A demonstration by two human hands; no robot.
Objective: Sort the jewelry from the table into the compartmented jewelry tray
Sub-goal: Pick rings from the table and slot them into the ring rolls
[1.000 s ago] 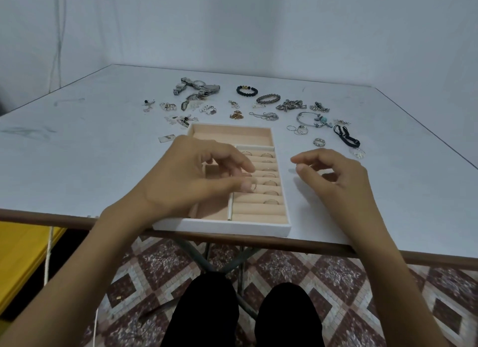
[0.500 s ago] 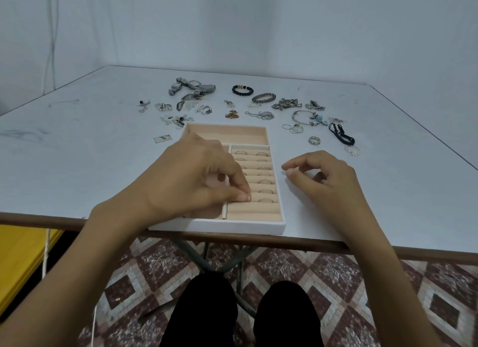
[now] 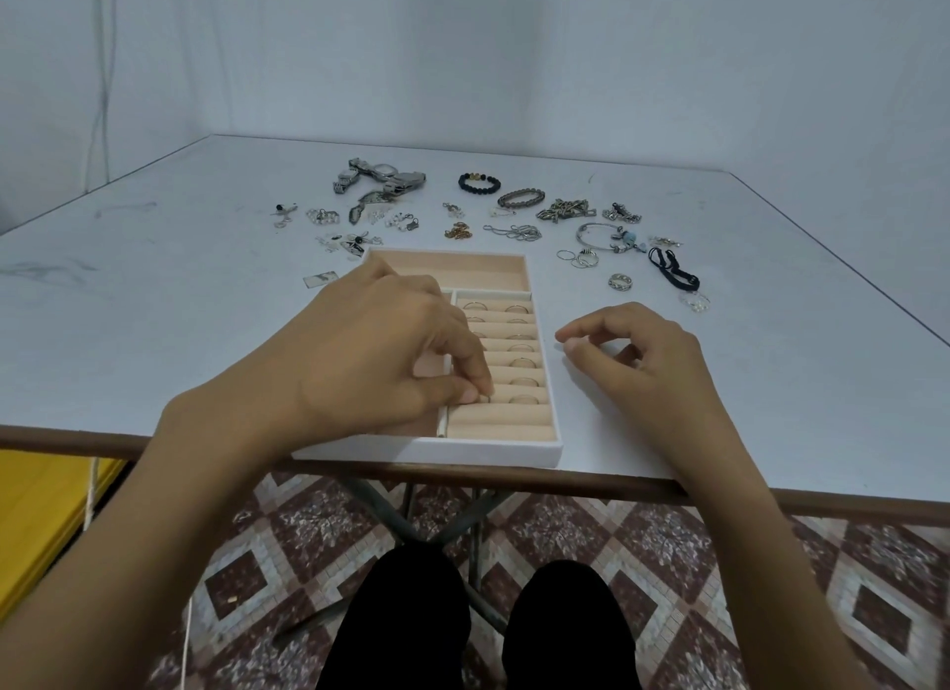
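The white desk [image 3: 154, 329] is carrying the jewelry tray [image 3: 426, 453] at its near edge, with loose jewelry [image 3: 514, 233] lying scattered beyond it. The left hand [image 3: 370, 360] is reaching over the tray. The right hand [image 3: 637, 360] is resting just beside it, fingers loosely curled, holding nothing. The left thumb and forefinger are pinching a thin ring [image 3: 487, 397] at the tray's front ring rolls.
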